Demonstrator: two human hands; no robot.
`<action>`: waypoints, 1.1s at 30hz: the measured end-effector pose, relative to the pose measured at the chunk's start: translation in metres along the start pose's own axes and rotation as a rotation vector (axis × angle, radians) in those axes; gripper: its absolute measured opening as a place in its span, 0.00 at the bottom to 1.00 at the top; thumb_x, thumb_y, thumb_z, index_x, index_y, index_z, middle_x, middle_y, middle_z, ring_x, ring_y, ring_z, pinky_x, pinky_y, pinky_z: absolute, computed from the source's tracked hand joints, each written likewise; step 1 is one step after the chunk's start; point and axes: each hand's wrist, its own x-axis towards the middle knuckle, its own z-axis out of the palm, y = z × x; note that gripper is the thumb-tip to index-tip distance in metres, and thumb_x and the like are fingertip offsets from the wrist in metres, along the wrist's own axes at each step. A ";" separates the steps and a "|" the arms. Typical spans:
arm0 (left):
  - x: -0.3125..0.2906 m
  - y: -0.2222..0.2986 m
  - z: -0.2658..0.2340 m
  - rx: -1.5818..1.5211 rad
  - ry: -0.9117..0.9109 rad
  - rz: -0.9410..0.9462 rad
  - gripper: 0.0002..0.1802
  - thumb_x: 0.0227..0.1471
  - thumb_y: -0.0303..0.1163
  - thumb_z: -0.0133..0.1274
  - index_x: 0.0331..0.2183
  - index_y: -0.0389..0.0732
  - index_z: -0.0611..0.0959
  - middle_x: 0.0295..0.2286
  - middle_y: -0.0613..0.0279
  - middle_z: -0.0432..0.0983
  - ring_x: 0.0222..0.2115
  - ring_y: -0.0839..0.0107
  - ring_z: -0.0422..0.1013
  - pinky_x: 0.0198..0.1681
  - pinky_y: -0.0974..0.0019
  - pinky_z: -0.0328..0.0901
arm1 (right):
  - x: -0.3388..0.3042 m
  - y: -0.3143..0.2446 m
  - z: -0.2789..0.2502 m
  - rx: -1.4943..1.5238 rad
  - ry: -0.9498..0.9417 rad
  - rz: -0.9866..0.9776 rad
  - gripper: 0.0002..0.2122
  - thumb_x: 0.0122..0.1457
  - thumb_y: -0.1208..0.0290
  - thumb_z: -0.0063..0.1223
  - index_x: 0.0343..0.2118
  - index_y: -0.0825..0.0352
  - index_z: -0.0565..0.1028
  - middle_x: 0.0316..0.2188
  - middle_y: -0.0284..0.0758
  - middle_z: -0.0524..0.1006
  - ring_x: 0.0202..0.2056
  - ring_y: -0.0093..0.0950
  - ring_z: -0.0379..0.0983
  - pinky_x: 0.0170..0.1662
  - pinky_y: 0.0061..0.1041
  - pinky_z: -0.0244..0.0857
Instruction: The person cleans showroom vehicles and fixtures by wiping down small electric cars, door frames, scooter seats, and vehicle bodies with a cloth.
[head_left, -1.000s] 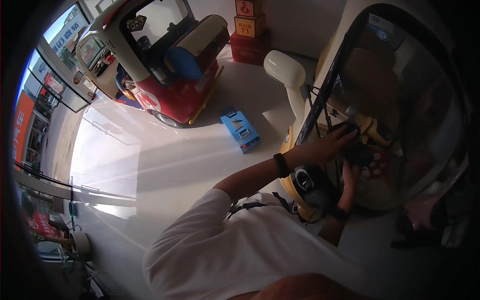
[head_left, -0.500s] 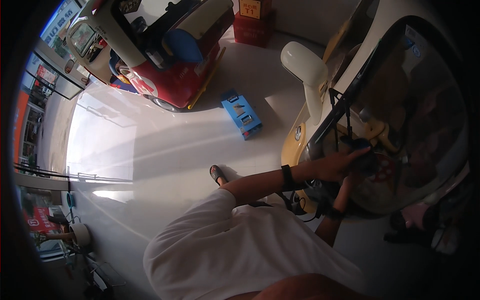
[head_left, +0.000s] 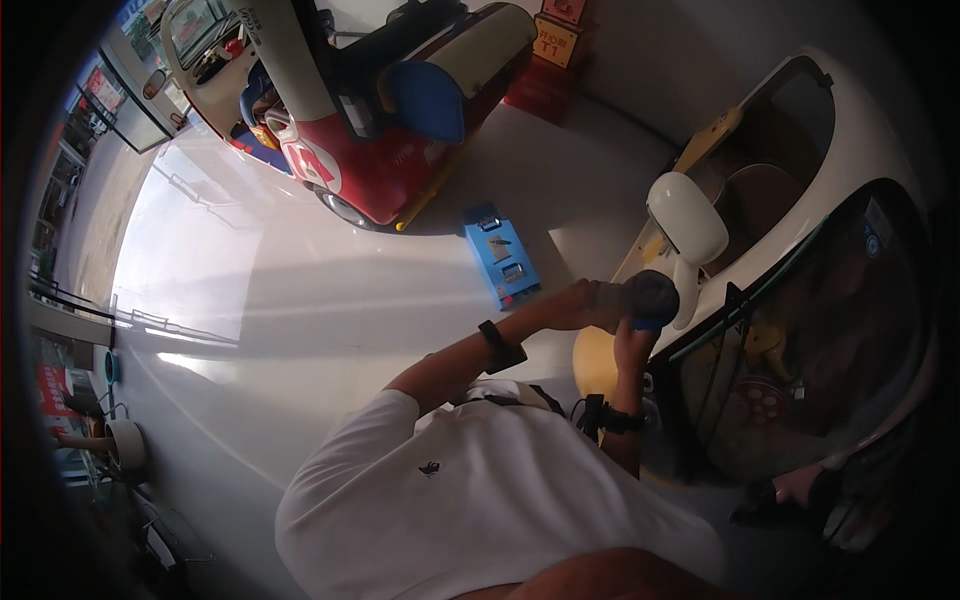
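Note:
A dark, round-ended object (head_left: pixel 655 293) with a blue part beneath is held in front of me, beside the cream side mirror (head_left: pixel 690 215). My right hand (head_left: pixel 633 345) is closed round its lower part. My left hand (head_left: pixel 572 306) reaches in from the left and is closed at its near end, its fingers smeared by motion. Both wrists wear black bands. What kind of object it is cannot be made out. Just right of my hands is the dark windshield (head_left: pixel 800 350) of a cream and yellow small vehicle (head_left: pixel 597 362), with a wiper (head_left: pixel 722 345) across it.
A blue metal box (head_left: pixel 502 262) with handles lies on the shiny floor ahead. A red and cream three-wheeler (head_left: pixel 370 170) stands at the far left. Red and orange boxes (head_left: pixel 550 60) are stacked against the back wall. A potted plant stand (head_left: pixel 125 443) is by the left-hand glass.
Both hands have moved left and away from the windshield with the dark object, which is now raised beside the mirror. My view has shifted, so the vehicles sit farther right.

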 end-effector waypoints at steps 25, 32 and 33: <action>-0.021 -0.112 -0.338 0.497 0.685 -0.139 0.10 0.47 0.30 0.42 0.28 0.32 0.71 0.28 0.37 0.69 0.31 0.47 0.66 0.34 0.49 0.60 | 0.222 -0.185 0.388 0.216 -0.193 -0.498 0.14 0.43 0.79 0.45 0.36 0.72 0.67 0.38 0.48 0.66 0.43 0.44 0.60 0.49 0.37 0.53; 0.010 -0.126 -0.421 0.958 0.776 -0.106 0.13 0.48 0.33 0.41 0.26 0.33 0.74 0.25 0.44 0.70 0.33 0.48 0.64 0.35 0.53 0.61 | 0.276 -0.207 0.421 -0.036 -0.256 -0.629 0.08 0.45 0.71 0.50 0.24 0.70 0.69 0.26 0.44 0.71 0.31 0.42 0.67 0.34 0.34 0.60; 0.020 -0.140 -0.429 0.962 0.813 -0.082 0.12 0.47 0.33 0.42 0.26 0.34 0.75 0.26 0.44 0.70 0.33 0.50 0.65 0.34 0.53 0.62 | 0.282 -0.183 0.452 -0.112 -0.103 -0.671 0.08 0.44 0.70 0.51 0.24 0.70 0.70 0.26 0.43 0.71 0.30 0.41 0.67 0.34 0.35 0.60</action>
